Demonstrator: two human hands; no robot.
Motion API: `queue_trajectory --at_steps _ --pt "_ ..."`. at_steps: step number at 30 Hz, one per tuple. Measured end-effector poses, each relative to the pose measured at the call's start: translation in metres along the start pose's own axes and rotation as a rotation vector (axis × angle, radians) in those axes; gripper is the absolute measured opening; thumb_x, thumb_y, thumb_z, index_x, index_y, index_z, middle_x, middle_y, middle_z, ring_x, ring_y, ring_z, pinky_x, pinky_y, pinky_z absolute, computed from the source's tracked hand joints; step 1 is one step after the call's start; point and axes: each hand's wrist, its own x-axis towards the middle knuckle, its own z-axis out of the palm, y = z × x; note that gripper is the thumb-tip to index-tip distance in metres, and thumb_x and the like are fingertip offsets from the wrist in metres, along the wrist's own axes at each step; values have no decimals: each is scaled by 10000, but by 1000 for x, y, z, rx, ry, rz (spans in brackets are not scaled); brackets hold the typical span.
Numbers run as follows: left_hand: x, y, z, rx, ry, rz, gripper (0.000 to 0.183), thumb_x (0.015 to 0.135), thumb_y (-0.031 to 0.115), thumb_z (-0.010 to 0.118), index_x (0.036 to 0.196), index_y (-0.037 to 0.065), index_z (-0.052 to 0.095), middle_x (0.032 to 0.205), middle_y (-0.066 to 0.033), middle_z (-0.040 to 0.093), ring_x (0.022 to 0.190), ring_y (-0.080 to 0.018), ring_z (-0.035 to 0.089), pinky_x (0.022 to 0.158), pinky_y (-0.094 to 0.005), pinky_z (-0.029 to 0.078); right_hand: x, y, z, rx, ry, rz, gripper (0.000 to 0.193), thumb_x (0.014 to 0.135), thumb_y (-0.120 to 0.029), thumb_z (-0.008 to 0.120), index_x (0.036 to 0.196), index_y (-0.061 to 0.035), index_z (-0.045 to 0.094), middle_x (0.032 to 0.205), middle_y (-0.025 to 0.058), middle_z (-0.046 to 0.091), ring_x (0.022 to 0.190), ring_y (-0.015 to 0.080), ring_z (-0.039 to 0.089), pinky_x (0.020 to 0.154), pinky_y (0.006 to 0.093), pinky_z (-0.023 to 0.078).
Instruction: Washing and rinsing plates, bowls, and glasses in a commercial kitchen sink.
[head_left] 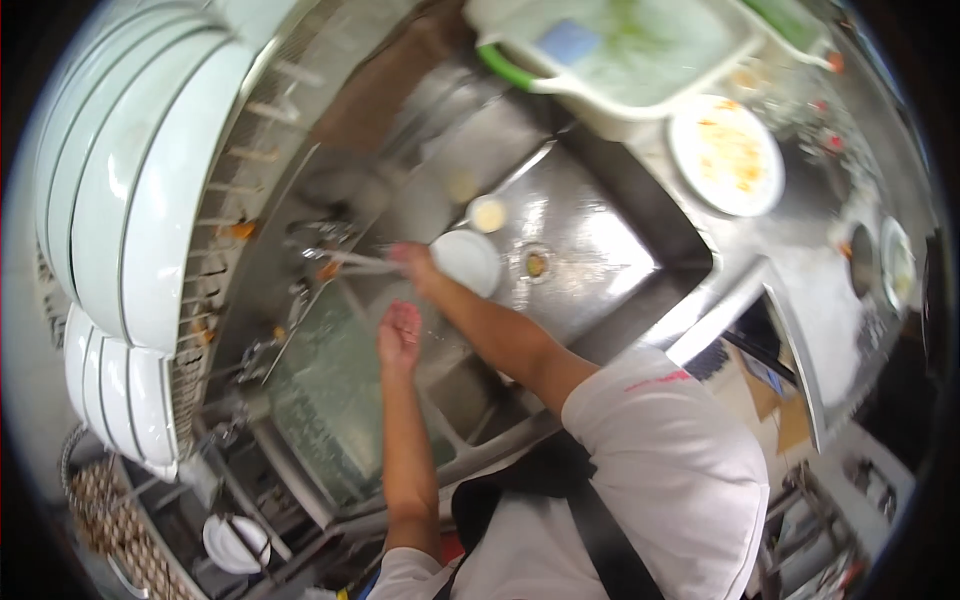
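The left hand (pixel 401 338) is held over the edge of the water-filled basin (pixel 335 400), its palm turned up. Its fingers are loosely curled, and nothing is seen to be held in them. The right hand (pixel 412 268) is stretched out just above and beside it, toward the tap (pixel 322 240). A pale streak is seen between the tap and the right hand; whether it is spout or water cannot be told. The right fingers are blurred, so whether they are wide, narrow or closed on something cannot be told.

The white plate (pixel 470 262) is seen in the sink (pixel 590 210), just beside the right hand and partly covered by its wrist; whether it is touched cannot be told. A small bowl (pixel 488 213) is set near the plate, and the drain (pixel 537 263) is seen to the right.

On the desk (pixel 735 238), a food-smeared plate (pixel 725 155) is placed near a white tub (pixel 640 90) with a green handle (pixel 503 68), in which a blue sponge (pixel 568 41) is seen. At the left, large dishes (pixel 165 190) are stood on edge in a rack (pixel 215 205), with smaller dishes (pixel 118 390) below them.
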Motion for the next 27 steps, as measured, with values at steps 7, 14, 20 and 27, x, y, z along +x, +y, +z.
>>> queue_trajectory --at_steps 7,14,20,27 --pt "49 24 86 -218 -313 13 156 934 134 462 968 51 590 868 -13 612 740 -161 600 786 -275 521 -204 -261 -154 -1561 112 -1274 366 691 -125 705 1037 -37 625 1096 185 583 1091 355 516 926 437 425" --pt "65 29 99 -177 -427 136 137 918 119 499 990 51 593 860 -33 593 819 -145 572 744 -264 491 -267 -436 -367 -842 1197 -620 592 744 -316 730 1078 129 526 980 212 606 884 299 596 749 405 489" --pt "69 23 88 -315 -450 156 207 914 118 475 1084 15 533 934 -103 596 869 -213 579 827 -331 480 -249 -430 -364 -116 499 -666 405 816 -99 641 1151 88 513 1091 180 602 906 255 634 752 357 542" --pt "15 42 96 174 -266 418 192 856 91 588 1030 9 583 891 -104 616 782 -164 605 677 -304 518 -299 -338 -264 -475 344 -872 621 695 78 580 1293 40 415 1232 175 526 1065 289 569 927 419 474"
